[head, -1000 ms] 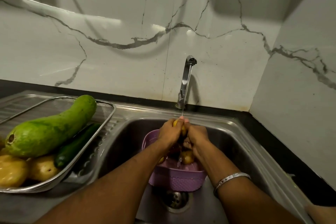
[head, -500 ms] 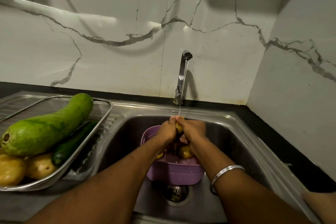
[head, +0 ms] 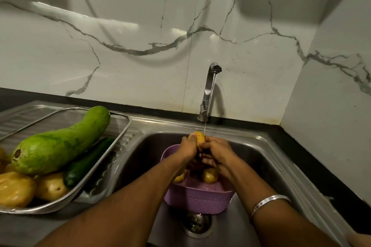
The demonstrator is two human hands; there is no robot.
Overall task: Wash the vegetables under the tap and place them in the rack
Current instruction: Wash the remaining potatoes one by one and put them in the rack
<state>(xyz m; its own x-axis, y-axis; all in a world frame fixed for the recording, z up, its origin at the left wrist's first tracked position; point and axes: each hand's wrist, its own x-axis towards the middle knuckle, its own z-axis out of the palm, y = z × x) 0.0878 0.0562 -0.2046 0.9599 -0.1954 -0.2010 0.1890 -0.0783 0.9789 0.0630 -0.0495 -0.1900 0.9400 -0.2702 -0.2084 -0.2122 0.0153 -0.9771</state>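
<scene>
Against the marbled wall, the tap is running into the steel sink. I am clasping a yellow potato under the stream, my left hand and right hand curling round it, above the purple basket; the rack is sitting far left.

Rack back half open, front packed: gourd, cucumber, potatoes. Sink middle blocked by purple basket; free room either side. Tap stands behind.
</scene>
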